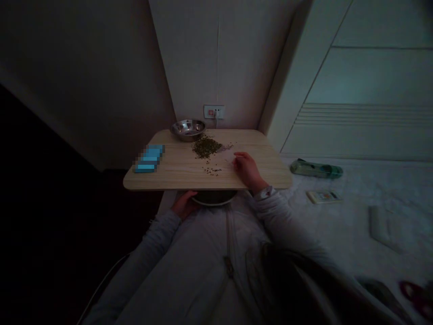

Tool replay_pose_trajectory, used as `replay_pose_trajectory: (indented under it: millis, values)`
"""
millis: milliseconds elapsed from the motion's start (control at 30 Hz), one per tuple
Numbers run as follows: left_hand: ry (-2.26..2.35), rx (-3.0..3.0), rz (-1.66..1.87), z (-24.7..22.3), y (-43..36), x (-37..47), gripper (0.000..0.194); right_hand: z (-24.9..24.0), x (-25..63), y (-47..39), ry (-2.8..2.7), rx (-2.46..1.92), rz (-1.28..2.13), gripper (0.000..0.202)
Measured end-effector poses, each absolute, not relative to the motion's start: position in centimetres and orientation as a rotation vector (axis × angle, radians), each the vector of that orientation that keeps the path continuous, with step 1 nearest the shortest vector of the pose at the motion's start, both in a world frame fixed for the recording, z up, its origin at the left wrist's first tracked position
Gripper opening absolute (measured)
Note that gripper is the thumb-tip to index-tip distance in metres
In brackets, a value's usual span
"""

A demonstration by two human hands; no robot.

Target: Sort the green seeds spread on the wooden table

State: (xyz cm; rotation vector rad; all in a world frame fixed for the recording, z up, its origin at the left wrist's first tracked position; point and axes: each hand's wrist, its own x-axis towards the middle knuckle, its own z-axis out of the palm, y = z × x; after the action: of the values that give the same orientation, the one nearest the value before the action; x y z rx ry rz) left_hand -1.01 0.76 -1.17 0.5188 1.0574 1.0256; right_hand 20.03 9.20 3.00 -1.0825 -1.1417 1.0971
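Note:
On the small wooden table (176, 174) lies a heap of small green beans (207, 147), with a few strays scattered toward the front edge. My right hand (248, 171) rests at the right of the heap, its fingers pinched together; a thin pale thing seems to show at the fingertips, too faint to name. Below the table's front edge, my left hand (185, 204) grips the left side of a dark round bowl (214, 204) with a light rim. The table hides most of that bowl. A shiny steel bowl (188, 130) stands at the table's back left.
A blurred-out phone screen (149, 159) glows on the table's left side. To the right, on a white bedspread (352, 221), lie a green clear bottle (316, 169) and a pale phone-like device (324, 197). A wall socket (214, 111) holds a plug behind the table.

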Motion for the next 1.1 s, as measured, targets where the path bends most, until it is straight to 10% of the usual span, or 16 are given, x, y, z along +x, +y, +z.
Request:
replay_pose_trajectory:
  millis: [1100]
  values:
    - [1.040, 0.487, 1.033, -1.2, 0.8, -1.1, 0.010, 2.8, 19.6, 7.9, -1.643, -1.326, 0.679, 0.023]
